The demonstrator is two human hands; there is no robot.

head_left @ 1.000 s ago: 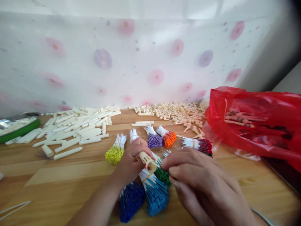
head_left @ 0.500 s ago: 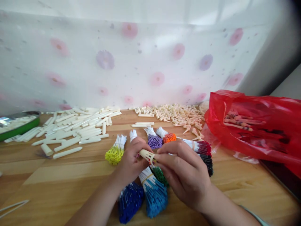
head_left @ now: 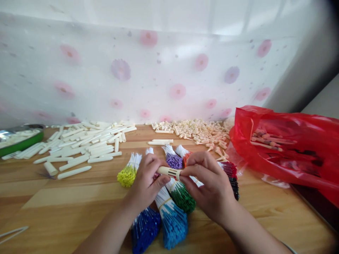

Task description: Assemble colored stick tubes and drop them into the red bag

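Note:
A cream plastic tube (head_left: 171,172) with dark slots spans the space between my hands, lying almost level. My left hand (head_left: 149,176) is closed around its left end, thumb below. At the right end, the fingertips of my right hand (head_left: 205,180) pinch the tube's tip. Below and around my hands lie tied bundles of white sticks with coloured ends: yellow (head_left: 128,173), purple (head_left: 173,158), green (head_left: 184,197), light blue (head_left: 173,225) and dark blue (head_left: 145,229). Orange, dark red and black bundles are partly hidden behind my right hand.
Many white tubes (head_left: 87,141) cover the back left, beside a green-rimmed tray (head_left: 23,144). Small slotted cream parts (head_left: 198,130) are heaped at the back centre. On the right, a red plastic bag (head_left: 288,155) holds slotted pieces. A flowered sheet (head_left: 159,81) hangs behind.
The tube has turned more level and its slotted side shows more fully. My right hand has shifted slightly right and its fingers now pinch the tube's end. More of the green bundle is visible.

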